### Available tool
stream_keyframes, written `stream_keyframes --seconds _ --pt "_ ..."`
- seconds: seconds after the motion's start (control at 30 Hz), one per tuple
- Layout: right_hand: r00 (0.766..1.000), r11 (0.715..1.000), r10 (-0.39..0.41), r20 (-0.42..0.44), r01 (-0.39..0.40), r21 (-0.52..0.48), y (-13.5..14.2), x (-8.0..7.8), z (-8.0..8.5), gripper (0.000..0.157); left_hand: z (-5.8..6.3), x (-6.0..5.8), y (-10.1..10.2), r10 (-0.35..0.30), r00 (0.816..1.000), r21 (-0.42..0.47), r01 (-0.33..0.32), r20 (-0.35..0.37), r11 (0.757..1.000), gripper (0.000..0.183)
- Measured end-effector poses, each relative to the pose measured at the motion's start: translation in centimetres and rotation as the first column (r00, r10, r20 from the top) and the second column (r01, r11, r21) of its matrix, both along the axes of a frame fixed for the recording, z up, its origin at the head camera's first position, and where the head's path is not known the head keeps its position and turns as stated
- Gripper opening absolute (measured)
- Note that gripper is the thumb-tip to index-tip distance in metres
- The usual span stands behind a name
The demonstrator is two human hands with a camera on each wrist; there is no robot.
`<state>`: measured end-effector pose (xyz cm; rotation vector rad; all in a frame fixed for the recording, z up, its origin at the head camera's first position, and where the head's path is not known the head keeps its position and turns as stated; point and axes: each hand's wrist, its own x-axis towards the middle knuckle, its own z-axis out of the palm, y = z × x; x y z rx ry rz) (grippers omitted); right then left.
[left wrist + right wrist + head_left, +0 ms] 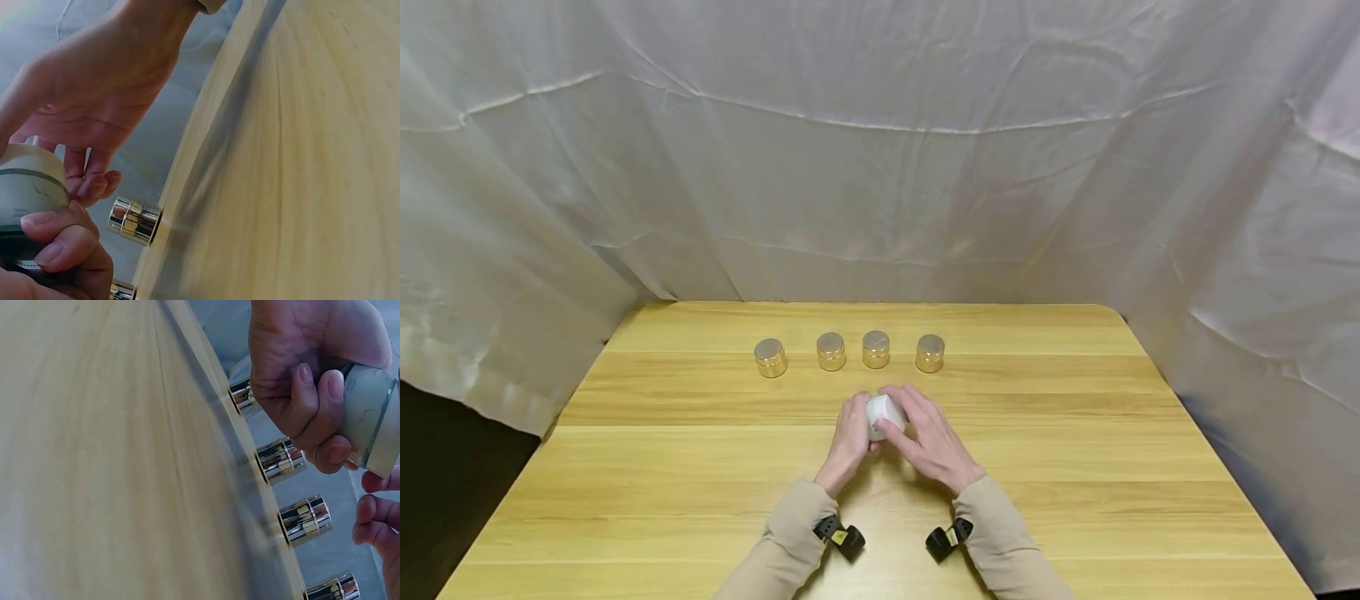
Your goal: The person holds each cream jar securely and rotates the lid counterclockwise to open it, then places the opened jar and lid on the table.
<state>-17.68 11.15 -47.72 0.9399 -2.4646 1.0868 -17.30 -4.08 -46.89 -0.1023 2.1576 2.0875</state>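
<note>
A white jar [881, 419] with a pale lid [31, 160] is held tilted above the table between both hands. My left hand [847, 442] grips the jar's body, its fingers curled round the lower part. The right hand [931, 442] has its thumb and fingers about the lid and pinches it. In the right wrist view the left fingers [312, 419] wrap the greenish-white body, and right fingertips [375, 512] show at the edge beside the lid. A thin dark line runs between lid and body in the left wrist view.
Several gold lidded jars stand in a row towards the table's far side, among them a leftmost jar [771, 358] and a rightmost jar [929, 353]. The wooden table [662, 500] meets a hanging grey-white curtain [880, 192] at its back and sides.
</note>
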Motion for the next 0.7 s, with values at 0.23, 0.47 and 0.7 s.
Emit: stream_keyframes --seconds 0.23,0.47,0.7 --pt "1.0 0.999 0.001 -0.017 -0.002 -0.034 -0.21 0.05 0.05 0.037 0.06 0.06 0.34 0.058 0.996 -0.1 -0.065 -0.066 0.993 0.044" --pt "0.998 0.996 -0.043 0.035 0.046 -0.081 -0.49 0.04 0.03 0.032 0.0 0.18 0.63 0.078 0.968 -0.302 -0.151 -0.24 0.941 0.033" --pt "0.993 0.991 -0.066 0.093 0.076 -0.106 -0.67 0.15 0.03 0.031 -0.21 0.2 0.73 0.091 0.957 -0.336 -0.185 -0.276 0.924 0.034"
